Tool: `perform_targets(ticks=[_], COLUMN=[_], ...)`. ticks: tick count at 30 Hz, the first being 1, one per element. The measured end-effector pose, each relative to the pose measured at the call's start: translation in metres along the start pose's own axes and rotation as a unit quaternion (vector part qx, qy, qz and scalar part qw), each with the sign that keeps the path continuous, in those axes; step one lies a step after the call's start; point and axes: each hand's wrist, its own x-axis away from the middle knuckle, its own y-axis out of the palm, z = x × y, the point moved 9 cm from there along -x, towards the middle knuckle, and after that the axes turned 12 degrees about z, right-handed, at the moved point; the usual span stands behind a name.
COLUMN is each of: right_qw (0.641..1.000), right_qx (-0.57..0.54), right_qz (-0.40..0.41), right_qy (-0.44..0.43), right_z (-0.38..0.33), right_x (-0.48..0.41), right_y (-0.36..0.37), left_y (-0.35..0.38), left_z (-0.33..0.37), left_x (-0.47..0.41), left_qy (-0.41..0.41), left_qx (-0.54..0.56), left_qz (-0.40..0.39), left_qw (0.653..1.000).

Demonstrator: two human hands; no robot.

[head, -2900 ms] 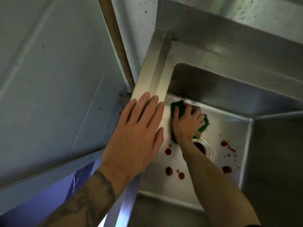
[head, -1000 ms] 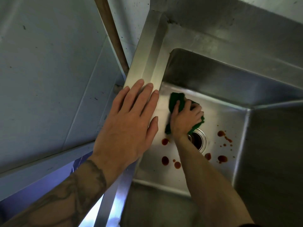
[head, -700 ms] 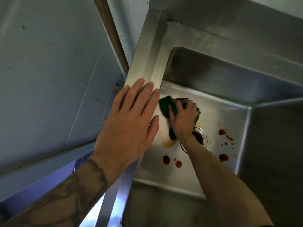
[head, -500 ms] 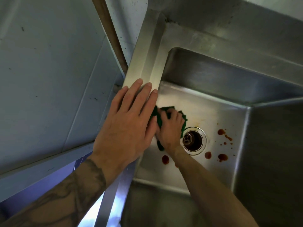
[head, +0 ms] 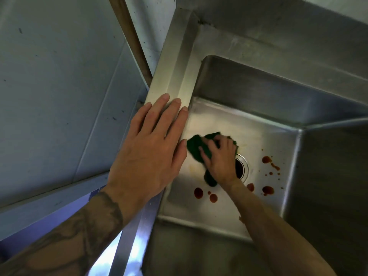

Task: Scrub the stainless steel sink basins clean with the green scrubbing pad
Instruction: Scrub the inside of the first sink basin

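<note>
While the pad [head: 196, 145] lies crumpled on the floor of the basin [head: 229, 120], just left of the drain [head: 244, 168], the right hand [head: 221, 160] grips it from above. The fingers curl over its top and the thumb hooks its left side. Green shows past the fingertips and again under the heel of the hand. That hand covers the drain's left half, so only the right arc of the steel ring shows.

Dark red drops [head: 198, 193] sit on the floor on the near side of the drain, to its left, with more scattered to its right. A faint yellowish smear [head: 193, 168] marks the floor left of the drain, beside the pad.

Farther left of the drain, the left hand [head: 147, 154] lies flat on the rim [head: 169, 76], fingers straight and close together, pointing away from the person. Its thumb tip hangs over the basin edge just beside the pad; whether they touch cannot be told.

Well left of the drain stands a grey panel [head: 59, 66], with a brown strip [head: 131, 36] between it and the rim's far end.
</note>
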Motion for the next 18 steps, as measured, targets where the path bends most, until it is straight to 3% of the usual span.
perform_targets(ticks=[2, 4, 5, 7, 9, 11, 13, 16, 18], right_qw=[0.99, 0.951, 0.939, 0.953, 0.991, 1.0, 0.999, 0.964, 0.97], right_qx=[0.022, 0.054, 0.058, 0.038, 0.004, 0.003, 0.015, 0.046, 0.03], right_qz=[0.046, 0.106, 0.117, 0.104, 0.041, -0.005, 0.008, 0.073, 0.074], right_qy=[0.133, 0.286, 0.319, 0.282, 0.125, 0.001, 0.05, 0.253, 0.23], right_z=[0.034, 0.048, 0.04, 0.015, -0.01, -0.008, 0.013, 0.023, -0.01], right_x=[-0.014, -0.019, -0.019, -0.015, -0.004, -0.004, -0.021, -0.039, -0.032], right_y=[-0.012, -0.017, -0.017, -0.011, -0.002, 0.0, -0.001, -0.001, 0.003], left_y=[0.001, 0.002, 0.002, 0.002, 0.001, 0.002, 0.003, 0.002, 0.001], left_z=[0.0, 0.0, -0.001, 0.0, 0.0, 0.001, 0.0, 0.0, 0.002], left_x=[-0.001, -0.001, 0.0, 0.0, 0.0, 0.0, 0.0, 0.0, 0.0], left_qy=[0.002, 0.003, 0.003, 0.006, 0.001, 0.003, 0.004, 0.005, 0.005], left_qx=[-0.001, -0.005, -0.008, -0.009, -0.008, -0.009, -0.01, -0.013, -0.01], left_qz=[-0.003, -0.008, -0.01, -0.012, -0.011, -0.012, -0.016, -0.012, -0.006], left_qw=[1.0, 1.0, 1.0, 1.0, 1.0, 1.0, 1.0, 1.0, 1.0])
